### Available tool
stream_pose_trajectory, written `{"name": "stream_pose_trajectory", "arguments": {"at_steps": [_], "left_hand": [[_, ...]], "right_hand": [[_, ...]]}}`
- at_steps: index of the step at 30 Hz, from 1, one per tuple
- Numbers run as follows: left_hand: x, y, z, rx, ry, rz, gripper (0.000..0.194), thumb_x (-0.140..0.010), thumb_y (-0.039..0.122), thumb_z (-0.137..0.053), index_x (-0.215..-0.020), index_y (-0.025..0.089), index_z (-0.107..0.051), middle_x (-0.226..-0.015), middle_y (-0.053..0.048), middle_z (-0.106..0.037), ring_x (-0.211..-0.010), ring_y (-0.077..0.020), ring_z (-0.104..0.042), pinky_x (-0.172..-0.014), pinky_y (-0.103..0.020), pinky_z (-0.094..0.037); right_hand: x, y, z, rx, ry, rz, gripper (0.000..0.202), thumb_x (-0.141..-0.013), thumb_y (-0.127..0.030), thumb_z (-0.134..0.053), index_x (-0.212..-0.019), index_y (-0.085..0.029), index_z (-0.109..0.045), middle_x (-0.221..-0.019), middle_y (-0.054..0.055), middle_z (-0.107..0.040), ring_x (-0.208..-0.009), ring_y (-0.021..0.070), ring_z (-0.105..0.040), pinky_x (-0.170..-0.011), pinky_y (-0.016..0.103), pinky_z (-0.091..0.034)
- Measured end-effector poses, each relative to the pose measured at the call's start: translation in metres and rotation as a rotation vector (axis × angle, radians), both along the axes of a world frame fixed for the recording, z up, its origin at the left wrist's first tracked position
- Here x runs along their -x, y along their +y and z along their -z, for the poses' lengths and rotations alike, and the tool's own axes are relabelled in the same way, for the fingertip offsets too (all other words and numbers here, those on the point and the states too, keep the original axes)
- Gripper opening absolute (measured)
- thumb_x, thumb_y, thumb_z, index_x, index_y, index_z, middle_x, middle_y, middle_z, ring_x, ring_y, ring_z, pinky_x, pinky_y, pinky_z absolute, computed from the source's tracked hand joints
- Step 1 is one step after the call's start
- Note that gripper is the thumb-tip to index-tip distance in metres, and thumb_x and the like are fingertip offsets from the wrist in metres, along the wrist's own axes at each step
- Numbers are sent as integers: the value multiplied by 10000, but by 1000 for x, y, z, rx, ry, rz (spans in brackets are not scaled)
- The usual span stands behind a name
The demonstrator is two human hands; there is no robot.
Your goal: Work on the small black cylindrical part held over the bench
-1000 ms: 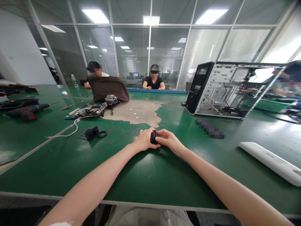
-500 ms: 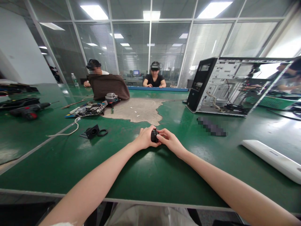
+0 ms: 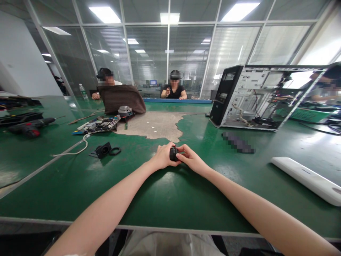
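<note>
Between my two hands is a small black cylindrical part (image 3: 173, 154) that looks like a camera lens. My left hand (image 3: 163, 156) wraps round it from the left, with the thumb below and the fingers behind. From the right, my right hand (image 3: 188, 156) pinches its near side between thumb and fingers. Both hands are just above the green table (image 3: 170, 199). To their left lie a black square-plated part (image 3: 103, 150) with a round barrel and a separate black ring (image 3: 115, 151).
A circuit board (image 3: 98, 124) and a cordless drill (image 3: 32, 127) lie at the left. An opened computer case (image 3: 226, 96) stands at the right, near a white elongated device (image 3: 306, 179). A brown cloth-covered thing (image 3: 122, 97) stands further back. Two people sit across the table.
My hands keep their hold on the black part, which seems slightly turned. The view has shifted a little. The person opposite has raised one hand.
</note>
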State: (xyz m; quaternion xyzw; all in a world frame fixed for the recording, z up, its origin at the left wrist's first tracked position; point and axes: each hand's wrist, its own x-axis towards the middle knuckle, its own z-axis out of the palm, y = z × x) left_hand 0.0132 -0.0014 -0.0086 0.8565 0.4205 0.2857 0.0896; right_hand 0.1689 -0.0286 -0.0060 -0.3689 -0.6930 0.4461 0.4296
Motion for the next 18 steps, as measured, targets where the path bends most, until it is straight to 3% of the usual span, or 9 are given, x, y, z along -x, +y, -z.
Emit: {"name": "stream_pose_trajectory", "arguments": {"at_steps": [4, 11, 18], "left_hand": [[-1, 0, 0, 3, 7, 2, 538, -542, 455, -622, -971, 215, -404, -892, -4, -561, -814, -208, -538, -770, -333, -327], [-1, 1, 0, 8, -4, -3, 572, -531, 489, -621, -983, 219, -398, -919, -9, -563, -827, -213, -536, -780, -338, -325], [0, 0, -1, 9, -10, 8, 578, -533, 492, -617, -992, 217, -398, -929, -14, -560, -856, -220, -528, -791, -344, -317]], "right_hand": [[1, 0, 5, -82, -54, 36, 183, -772, -345, -465, -889, -211, -426, -837, -4, -550, -758, 118, -535, -672, 262, -437], [5, 10, 10, -76, -75, 126, 182, -784, -371, -427, -843, -199, -418, -741, -21, -524, -696, 108, -494, -654, 254, -404], [1, 3, 3, -23, -44, -20, 184, -767, -338, -470, -874, -201, -410, -790, -16, -528, -710, 106, -502, -654, 250, -402]]}}
